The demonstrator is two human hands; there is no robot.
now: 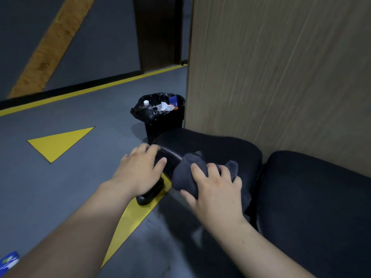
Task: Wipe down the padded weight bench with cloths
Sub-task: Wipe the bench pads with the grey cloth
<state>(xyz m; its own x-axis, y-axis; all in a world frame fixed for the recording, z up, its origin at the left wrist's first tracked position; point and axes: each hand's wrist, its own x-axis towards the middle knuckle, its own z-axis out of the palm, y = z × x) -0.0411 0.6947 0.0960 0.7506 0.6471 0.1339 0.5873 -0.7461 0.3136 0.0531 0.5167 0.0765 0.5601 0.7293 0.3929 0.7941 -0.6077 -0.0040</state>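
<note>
While pressing a bunched dark grey cloth [186, 173] against the near edge of the weight bench [210, 149], grips that cloth with the right hand [216, 189], fingers curled over its top and thumb hooked beneath. Rests the left hand [138, 171] on the rounded left end of the same black pad, fingers relaxed and draped over the end, holding nothing. Sets the cloth just right of the left hand, apart from it, spilling from the top of the pad down its near side.

Shows a second, larger black pad [311, 197] to the right, across a narrow gap. Backs both pads against a tall wood-grain panel [281, 67] along the bench's far edge. Below the left hand, shows a black bench foot [150, 194] on a yellow stripe of the grey floor [90, 117], with a yellow triangle [60, 143] further left. Beyond the bench's left end, just beside the panel's corner, shows a black bin [164, 125] lined with a black bag and holding a white-capped bottle, crumpled white paper and something blue. At the lower left, a blue-and-white object [9, 259], too blurred to identify.
</note>
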